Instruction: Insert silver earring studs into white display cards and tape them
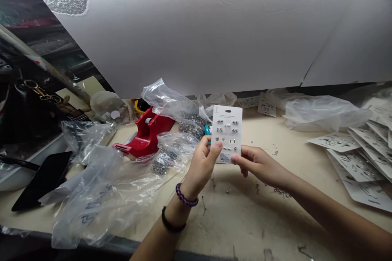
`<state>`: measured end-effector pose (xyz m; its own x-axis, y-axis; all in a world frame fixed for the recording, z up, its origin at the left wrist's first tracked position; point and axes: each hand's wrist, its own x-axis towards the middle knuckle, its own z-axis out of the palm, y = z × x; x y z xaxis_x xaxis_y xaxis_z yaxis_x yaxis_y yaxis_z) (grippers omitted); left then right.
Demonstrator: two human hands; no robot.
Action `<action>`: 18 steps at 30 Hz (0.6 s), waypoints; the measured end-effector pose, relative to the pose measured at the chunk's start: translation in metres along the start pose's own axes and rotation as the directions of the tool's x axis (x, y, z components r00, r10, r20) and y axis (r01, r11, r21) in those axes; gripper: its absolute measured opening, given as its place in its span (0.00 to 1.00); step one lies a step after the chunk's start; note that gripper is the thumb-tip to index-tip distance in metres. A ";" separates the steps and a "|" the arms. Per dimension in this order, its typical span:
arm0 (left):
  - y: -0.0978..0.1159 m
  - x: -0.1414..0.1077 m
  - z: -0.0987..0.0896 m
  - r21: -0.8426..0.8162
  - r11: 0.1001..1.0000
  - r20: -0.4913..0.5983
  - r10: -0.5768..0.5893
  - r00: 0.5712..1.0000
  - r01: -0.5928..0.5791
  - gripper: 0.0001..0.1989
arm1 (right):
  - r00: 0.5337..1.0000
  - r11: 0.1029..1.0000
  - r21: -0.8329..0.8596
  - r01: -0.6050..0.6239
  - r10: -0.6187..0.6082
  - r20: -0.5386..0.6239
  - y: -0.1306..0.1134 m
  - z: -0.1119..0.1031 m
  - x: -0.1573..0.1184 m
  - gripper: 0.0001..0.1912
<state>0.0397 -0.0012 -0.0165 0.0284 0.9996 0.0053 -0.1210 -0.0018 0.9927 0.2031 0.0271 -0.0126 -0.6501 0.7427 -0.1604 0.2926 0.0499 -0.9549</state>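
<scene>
earring card [227, 134] upright above mid-desk [254, 216] | left hand [206, 157] pinches its left edge, right hand [257, 163] its lower right corner | red tape dispenser [145, 134] left of it | card pile [361, 159] by desk's right edge

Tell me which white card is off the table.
The upright card pinched between the left hand and right hand; the other cards lie on the table.

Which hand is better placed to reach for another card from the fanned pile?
Right, I'd say: the right hand is nearer the fanned cards. Both hands hold the printed card, so the left hand would probably need to support it alone.
</scene>
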 end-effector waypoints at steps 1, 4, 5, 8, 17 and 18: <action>-0.001 0.000 0.000 -0.003 1.000 0.009 0.000 1.000 0.000 0.14 | 1.000 1.000 0.017 -0.008 0.007 0.006 0.001 0.000 0.000 0.18; -0.006 -0.001 0.000 0.113 0.993 -0.043 0.027 0.999 -0.022 0.14 | 1.000 1.000 -0.009 0.005 -0.005 0.019 0.004 0.001 -0.001 0.17; -0.007 -0.002 0.000 0.175 0.984 -0.070 0.042 0.997 -0.030 0.14 | 1.000 0.999 -0.030 0.013 -0.012 0.017 0.005 0.002 -0.001 0.17; -0.010 -0.003 0.001 0.301 0.952 -0.098 0.083 0.992 -0.050 0.13 | 1.000 0.997 -0.072 0.024 -0.024 -0.003 0.005 0.005 -0.001 0.17; -0.011 -0.005 0.007 0.325 0.939 -0.160 0.173 0.972 -0.114 0.13 | 0.997 0.995 -0.088 0.048 -0.053 -0.062 0.001 0.010 -0.004 0.16; -0.012 -0.005 0.007 0.319 0.941 -0.181 0.177 0.967 -0.112 0.13 | 0.995 0.995 -0.080 0.060 -0.066 -0.080 0.001 0.011 -0.004 0.15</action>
<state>0.0482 -0.0063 -0.0272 -0.1735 0.9720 0.1587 0.1990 -0.1232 0.9722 0.1981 0.0164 -0.0158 -0.6101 0.7886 -0.0764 0.3082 0.1475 -0.9398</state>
